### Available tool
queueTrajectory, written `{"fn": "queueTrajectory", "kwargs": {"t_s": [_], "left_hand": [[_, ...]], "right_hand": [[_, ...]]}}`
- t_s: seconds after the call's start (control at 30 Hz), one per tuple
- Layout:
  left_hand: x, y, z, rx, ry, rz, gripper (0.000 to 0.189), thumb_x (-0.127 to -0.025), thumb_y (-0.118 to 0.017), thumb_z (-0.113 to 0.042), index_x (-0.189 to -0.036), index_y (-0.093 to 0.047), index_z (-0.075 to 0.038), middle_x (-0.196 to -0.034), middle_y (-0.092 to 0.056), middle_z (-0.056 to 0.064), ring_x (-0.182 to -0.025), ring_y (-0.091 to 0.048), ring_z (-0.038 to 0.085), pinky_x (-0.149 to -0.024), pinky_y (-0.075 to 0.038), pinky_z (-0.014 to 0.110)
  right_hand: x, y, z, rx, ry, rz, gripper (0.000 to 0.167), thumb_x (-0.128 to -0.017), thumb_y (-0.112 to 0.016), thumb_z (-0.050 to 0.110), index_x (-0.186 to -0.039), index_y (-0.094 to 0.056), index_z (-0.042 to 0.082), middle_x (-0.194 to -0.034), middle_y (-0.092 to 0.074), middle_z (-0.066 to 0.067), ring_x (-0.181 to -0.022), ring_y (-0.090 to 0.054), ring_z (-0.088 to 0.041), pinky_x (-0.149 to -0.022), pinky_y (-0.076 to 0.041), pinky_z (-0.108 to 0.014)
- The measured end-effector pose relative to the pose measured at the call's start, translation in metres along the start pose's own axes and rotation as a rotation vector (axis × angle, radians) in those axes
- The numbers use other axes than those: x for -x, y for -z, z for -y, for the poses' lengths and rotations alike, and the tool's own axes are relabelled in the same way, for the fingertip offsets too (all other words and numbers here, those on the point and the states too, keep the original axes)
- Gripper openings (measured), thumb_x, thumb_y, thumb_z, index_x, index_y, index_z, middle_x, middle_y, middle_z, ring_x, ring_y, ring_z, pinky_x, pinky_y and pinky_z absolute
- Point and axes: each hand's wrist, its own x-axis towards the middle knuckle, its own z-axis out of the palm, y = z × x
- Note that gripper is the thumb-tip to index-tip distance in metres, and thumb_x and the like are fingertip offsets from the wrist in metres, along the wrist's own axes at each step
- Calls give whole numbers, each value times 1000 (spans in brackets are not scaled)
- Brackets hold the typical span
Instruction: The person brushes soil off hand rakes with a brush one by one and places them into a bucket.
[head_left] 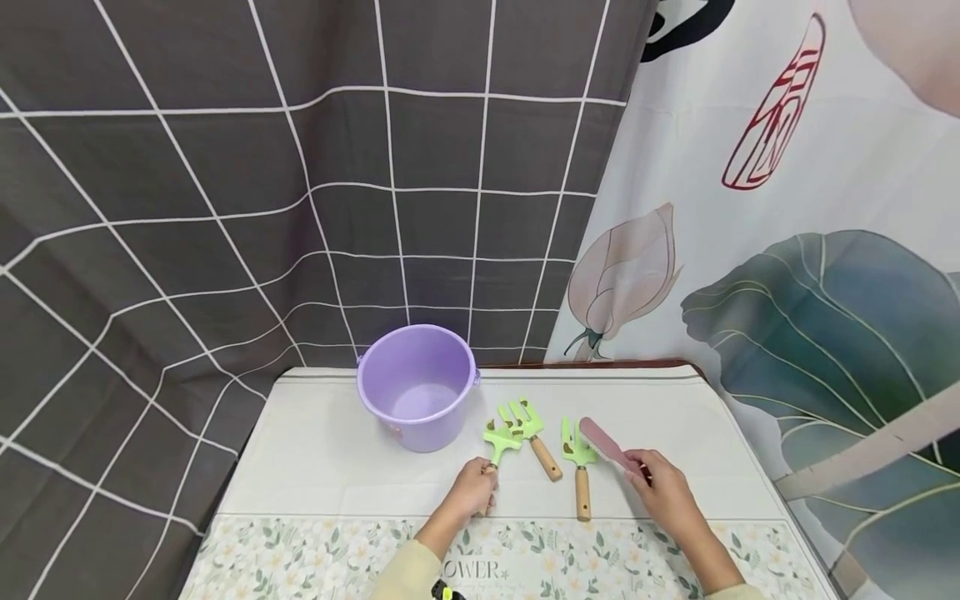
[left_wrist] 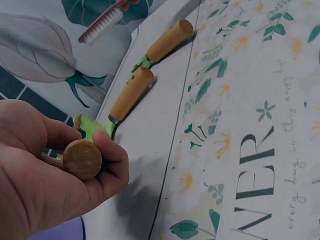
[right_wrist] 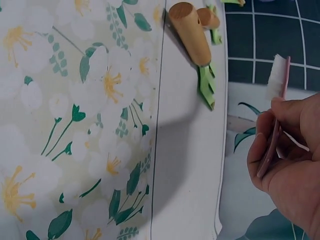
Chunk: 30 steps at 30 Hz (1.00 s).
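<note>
green wooden-handled rake [head_left: 503,442] in left grip [head_left: 472,490], pink white-bristled brush [head_left: 604,443] raised in right grip [head_left: 664,490]

Grey gridded fabric [head_left: 435,225] and white floral fabric [head_left: 750,217] hang behind the table [head_left: 315,467].

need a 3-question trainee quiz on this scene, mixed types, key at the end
1. Multiple choice. What does the right hand hold?
a) the purple bucket
b) the pink brush
c) a wooden-handled tool

2. True or false: the purple bucket stands nearer to the right hand than to the left hand.

3. Count. How many wooden-handled tools lie on the table with neither hand gripping them?

Key:
1. b
2. False; it stands nearer to the left hand.
3. Two; the left hand grips a third by its handle.
</note>
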Motion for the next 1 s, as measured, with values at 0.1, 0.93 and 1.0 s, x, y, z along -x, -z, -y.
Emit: {"fn": "queueTrajectory", "kwargs": {"t_s": [0.1,0.93,1.0], "left_hand": [[3,-1,-3,8,-4,19,44,-103,-44,-6,-141,-42,16,-96,-59,16,-64,-52,14,-47,-46,18],[11,1,-8,83,-40,68,48,-101,-44,-2,-141,-36,22,-95,-60,17,-61,-51,12,-47,-47,18],[10,1,-11,95,-49,87,48,-102,-44,-1,-143,-34,23,-98,-60,19,-62,-52,12,-48,-48,18]], "right_hand": [[2,-1,3,-3,6,5,26,-93,-72,0,-119,-68,-2,-103,-69,-9,-89,-65,-18,-71,-61,-31],[6,-7,13,10,-75,18,28,-96,-71,3,-123,-68,2,-109,-68,-9,-96,-66,-19,-79,-61,-35],[4,-6,13,19,-48,-3,27,-95,-72,3,-122,-68,2,-107,-68,-9,-94,-65,-18,-77,-61,-35]]}}
